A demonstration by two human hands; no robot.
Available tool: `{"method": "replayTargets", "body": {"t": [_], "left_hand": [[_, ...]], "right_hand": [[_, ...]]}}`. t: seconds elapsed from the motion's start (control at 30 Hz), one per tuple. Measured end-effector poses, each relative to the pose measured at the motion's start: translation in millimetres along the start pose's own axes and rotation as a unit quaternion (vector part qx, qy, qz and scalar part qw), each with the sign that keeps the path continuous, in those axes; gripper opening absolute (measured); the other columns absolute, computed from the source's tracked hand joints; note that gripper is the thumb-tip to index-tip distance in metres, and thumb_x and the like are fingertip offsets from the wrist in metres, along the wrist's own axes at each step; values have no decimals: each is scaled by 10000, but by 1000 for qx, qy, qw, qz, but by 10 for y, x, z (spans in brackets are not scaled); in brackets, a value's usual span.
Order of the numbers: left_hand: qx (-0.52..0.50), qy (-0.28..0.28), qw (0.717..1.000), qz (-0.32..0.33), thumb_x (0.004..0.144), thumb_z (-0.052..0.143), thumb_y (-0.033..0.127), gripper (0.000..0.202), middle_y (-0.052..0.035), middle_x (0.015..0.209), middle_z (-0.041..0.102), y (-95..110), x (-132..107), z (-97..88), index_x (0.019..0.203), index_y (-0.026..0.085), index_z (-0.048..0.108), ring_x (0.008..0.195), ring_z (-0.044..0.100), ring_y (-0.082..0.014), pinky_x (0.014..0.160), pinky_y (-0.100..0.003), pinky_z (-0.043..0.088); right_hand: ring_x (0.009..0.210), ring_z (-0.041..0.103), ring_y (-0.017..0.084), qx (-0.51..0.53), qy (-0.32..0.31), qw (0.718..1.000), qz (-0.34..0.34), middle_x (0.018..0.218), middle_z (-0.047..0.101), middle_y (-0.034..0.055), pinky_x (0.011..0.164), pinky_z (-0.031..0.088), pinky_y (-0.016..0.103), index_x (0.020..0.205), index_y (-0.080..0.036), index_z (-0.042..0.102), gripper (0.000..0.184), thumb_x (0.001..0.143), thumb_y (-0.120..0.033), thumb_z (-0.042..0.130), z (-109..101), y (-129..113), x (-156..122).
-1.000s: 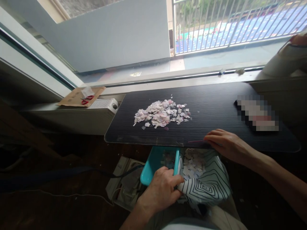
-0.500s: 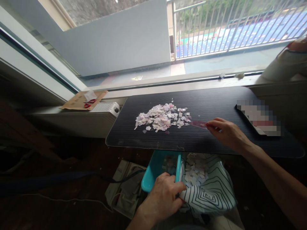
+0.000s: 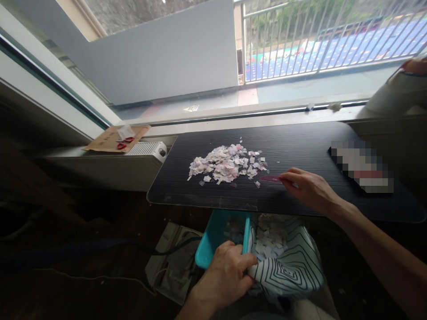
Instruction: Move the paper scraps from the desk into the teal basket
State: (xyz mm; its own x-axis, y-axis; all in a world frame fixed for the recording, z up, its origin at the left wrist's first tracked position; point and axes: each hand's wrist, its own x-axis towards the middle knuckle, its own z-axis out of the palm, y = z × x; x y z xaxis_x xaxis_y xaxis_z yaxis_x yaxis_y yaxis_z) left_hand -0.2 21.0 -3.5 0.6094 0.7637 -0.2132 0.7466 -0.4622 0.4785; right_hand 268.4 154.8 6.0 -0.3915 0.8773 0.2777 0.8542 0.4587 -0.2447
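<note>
My right hand is closed on one end of a thin, see-through pink plastic strip, held low over the black tabletop. The strip's far end is beside a loose scrap at the right edge of a pile of small paper pieces. Below the table edge, my left hand pinches the edge of a pale green cloth with black line patterns. Its fingers also rest against the rim of a turquoise bin. More paper pieces lie on the cloth, and some show dimly inside the bin.
A blurred-out flat object lies at the table's right. Red-handled scissors and a brown envelope are on the sill at left, beside a white radiator. A white box stands on the floor.
My right hand has moved left and slightly toward me with the pink strip. One paper scrap now lies apart near the strip's tip. My left hand has barely moved.
</note>
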Motion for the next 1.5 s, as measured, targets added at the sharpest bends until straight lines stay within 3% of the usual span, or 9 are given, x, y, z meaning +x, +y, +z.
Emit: {"method": "replayTargets", "body": {"t": [0.13, 0.37, 0.67, 0.8, 0.97, 1.1, 1.33, 1.5], "left_hand": [[15, -3, 1000, 15, 717, 567, 173, 125, 10, 658, 535, 21, 9, 15, 818, 210, 631, 660, 504, -154, 712, -283, 362], [30, 0, 999, 30, 734, 593, 217, 113, 3, 664, 543, 67, 16, 42, 833, 219, 647, 659, 507, -159, 715, -286, 367], [27, -11, 999, 38, 756, 587, 241, 81, 7, 654, 528, 82, 21, 36, 815, 209, 633, 660, 512, -157, 716, -285, 365], [33, -11, 999, 41, 763, 576, 250, 57, 10, 645, 518, 91, 28, 28, 773, 205, 610, 650, 505, -154, 704, -280, 362], [45, -15, 998, 51, 760, 580, 261, 56, 10, 649, 529, 99, 33, 26, 761, 208, 597, 649, 506, -155, 707, -285, 366], [54, -18, 997, 60, 763, 590, 282, 75, 9, 652, 531, 127, 55, 20, 748, 209, 594, 645, 510, -158, 696, -290, 369], [63, -28, 995, 72, 764, 607, 309, 100, 3, 662, 539, 189, 111, 3, 751, 210, 604, 657, 523, -165, 689, -288, 376], [68, -26, 995, 75, 760, 613, 307, 102, 3, 665, 551, 203, 124, 5, 738, 210, 592, 655, 523, -164, 689, -287, 374]], "right_hand": [[723, 607, 149, 6, -4, 1000, 21, 894, 673, 30, 607, 409, 252, 948, -221, 664, 247, 883, -274, 431, -16, -26, -22], [728, 610, 153, 9, -6, 1000, -21, 855, 679, 28, 620, 411, 252, 950, -226, 658, 232, 874, -252, 441, 21, -136, -81], [681, 602, 151, 43, -27, 999, -18, 801, 671, 18, 598, 401, 259, 885, -229, 655, 205, 854, -233, 452, -29, -273, -126], [655, 601, 157, 19, -8, 1000, 1, 784, 671, 21, 581, 389, 267, 885, -223, 649, 197, 853, -251, 456, -25, -300, -154], [644, 603, 148, 30, -34, 999, 7, 798, 673, 14, 572, 398, 260, 877, -220, 637, 188, 862, -257, 453, -27, -334, -170], [697, 630, 164, 32, -9, 999, 34, 876, 686, 31, 610, 424, 266, 909, -210, 640, 198, 864, -258, 453, -10, -306, -173], [615, 592, 139, 75, -37, 996, -12, 779, 672, 24, 558, 420, 249, 863, -213, 635, 203, 869, -260, 438, 13, -375, -200], [639, 587, 139, 85, -35, 996, 0, 807, 660, 24, 577, 418, 245, 875, -206, 615, 173, 870, -244, 446, 17, -378, -196]]}}
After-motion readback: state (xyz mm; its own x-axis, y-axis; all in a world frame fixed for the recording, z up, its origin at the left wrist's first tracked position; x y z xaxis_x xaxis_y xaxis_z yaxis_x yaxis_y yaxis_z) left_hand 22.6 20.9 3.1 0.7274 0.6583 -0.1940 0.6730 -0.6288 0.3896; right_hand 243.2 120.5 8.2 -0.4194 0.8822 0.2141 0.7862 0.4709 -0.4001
